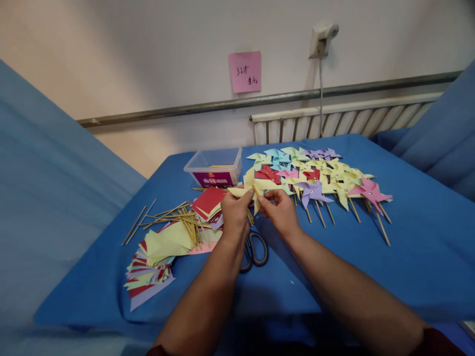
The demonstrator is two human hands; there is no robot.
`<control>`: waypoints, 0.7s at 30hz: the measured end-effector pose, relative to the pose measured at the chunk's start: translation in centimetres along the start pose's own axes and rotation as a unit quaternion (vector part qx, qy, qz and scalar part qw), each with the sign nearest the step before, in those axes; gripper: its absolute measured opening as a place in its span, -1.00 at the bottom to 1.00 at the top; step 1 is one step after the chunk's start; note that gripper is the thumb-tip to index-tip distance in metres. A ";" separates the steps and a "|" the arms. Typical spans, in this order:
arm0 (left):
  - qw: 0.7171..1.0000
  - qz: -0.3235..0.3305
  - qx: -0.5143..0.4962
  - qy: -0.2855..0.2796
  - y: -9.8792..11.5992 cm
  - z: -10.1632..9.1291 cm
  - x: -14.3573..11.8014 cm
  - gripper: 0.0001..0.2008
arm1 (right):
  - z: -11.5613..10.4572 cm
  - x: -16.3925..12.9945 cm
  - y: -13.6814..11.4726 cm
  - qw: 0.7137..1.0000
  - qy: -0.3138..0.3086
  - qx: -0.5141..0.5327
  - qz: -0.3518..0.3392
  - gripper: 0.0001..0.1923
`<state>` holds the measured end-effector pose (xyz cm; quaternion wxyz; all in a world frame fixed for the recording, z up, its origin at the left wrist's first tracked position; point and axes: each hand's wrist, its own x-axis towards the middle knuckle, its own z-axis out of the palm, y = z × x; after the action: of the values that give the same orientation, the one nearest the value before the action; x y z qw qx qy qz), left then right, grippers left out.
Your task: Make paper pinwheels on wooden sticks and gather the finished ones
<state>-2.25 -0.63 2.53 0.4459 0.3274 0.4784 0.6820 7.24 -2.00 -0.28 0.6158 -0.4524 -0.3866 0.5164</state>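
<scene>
Nr the table's [426, 257] left edge we see loose sticks [174, 217] and stacked paper squares [163, 247]. Mid-table, our left hand [234, 213] & right hand [280, 211] each have fingers pinching a yellow pinwheel [249, 189], held above the scissors [254, 249]. Plastic box [214, 167] sits twd the far edge. Finished pinwheels [326, 180] spread to the right.

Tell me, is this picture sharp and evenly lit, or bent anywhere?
Head view: soft, even light with no glare; the hands throw only a faint shadow on the blue table beside the scissors. The wall rail runs slanted and bowed, so the lens distorts. The yellow pinwheel and the forearms look slightly soft; the pink note has writing too small to read.
</scene>
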 end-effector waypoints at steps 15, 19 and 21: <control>0.999 -0.023 -0.025 0.021 0.7 -0.3 0.2 -0.65 | -0.4 -0.6 -1.6 0.993 -0.031 -0.056 -0.097 -0.73; 0.996 -0.050 -0.059 0.038 0.6 0.0 -0.1 -0.69 | -0.2 -0.9 -2.4 0.995 -0.015 0.087 -0.042 -0.65; 0.994 -0.071 -0.080 0.036 0.5 0.1 -0.3 -0.71 | 0.0 -1.1 -2.5 0.994 -0.011 0.103 -0.042 -0.63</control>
<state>-2.23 -0.91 3.06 0.5003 0.2306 0.4600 0.6964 7.74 -3.24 2.06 0.6760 -0.3640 -0.3570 0.5320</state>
